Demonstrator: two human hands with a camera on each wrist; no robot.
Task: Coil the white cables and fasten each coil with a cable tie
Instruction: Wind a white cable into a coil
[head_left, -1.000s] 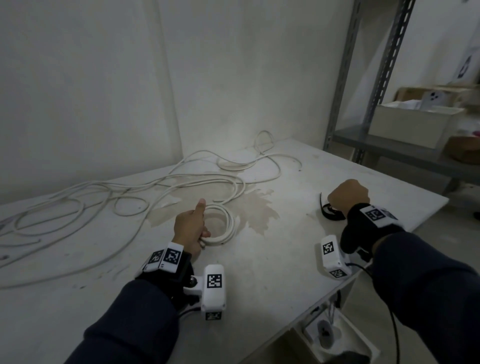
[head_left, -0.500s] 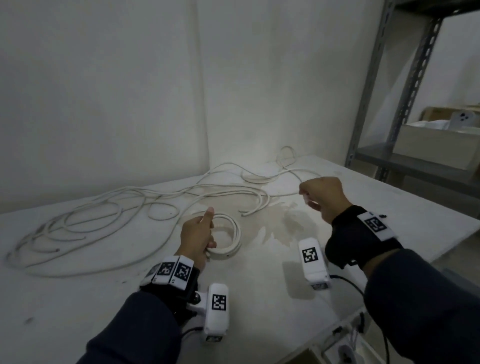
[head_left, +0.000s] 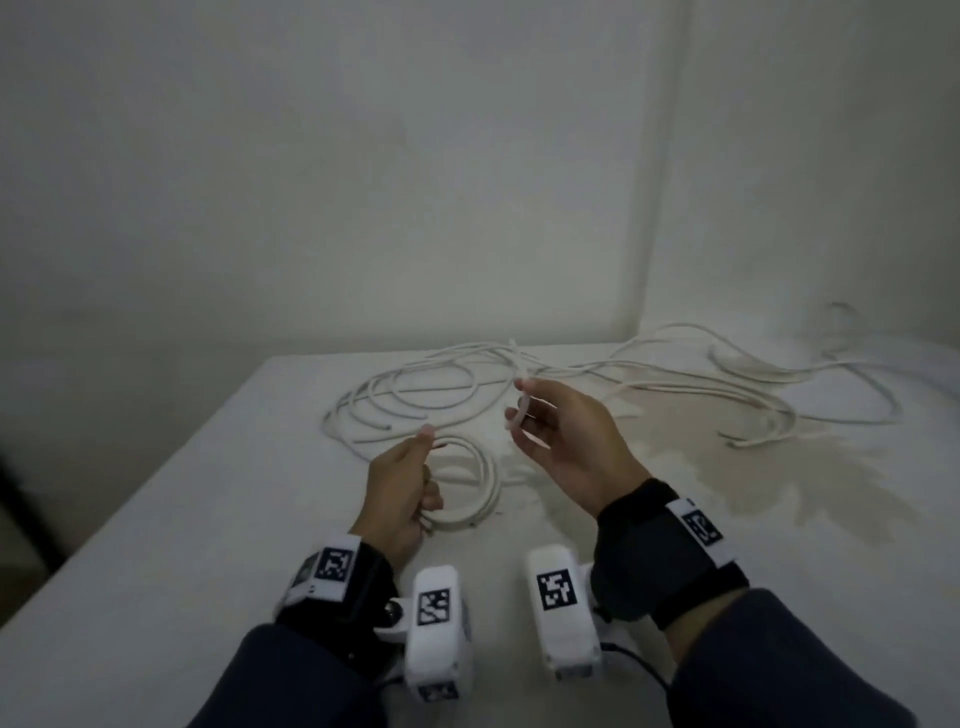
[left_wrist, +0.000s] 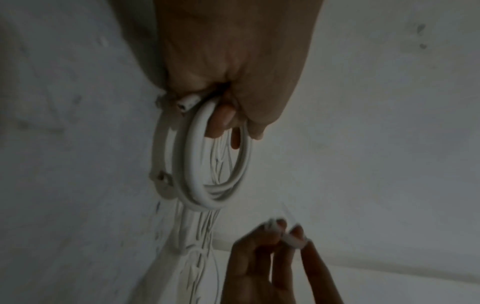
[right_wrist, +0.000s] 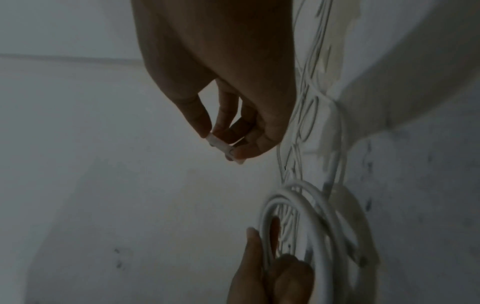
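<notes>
Left hand (head_left: 400, 483) grips the cable coil (head_left: 470, 486); right hand (head_left: 566, 441), just beside, pinches a white cable tie (head_left: 521, 410).

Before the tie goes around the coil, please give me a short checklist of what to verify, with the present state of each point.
1. Left hand grips the coil firmly: ok, fingers are curled round its strands.
2. Coil turns lie together: ok, though one cut end sticks out by the fingers.
3. Right hand has the cable tie: ok, pinched at the fingertips.
4. Tie is open and ready to thread: cannot tell, too small and blurred.
5. Tie is already round the coil: not ok, the two are apart.
6. Coil is free of the loose cables: cannot tell.
</notes>
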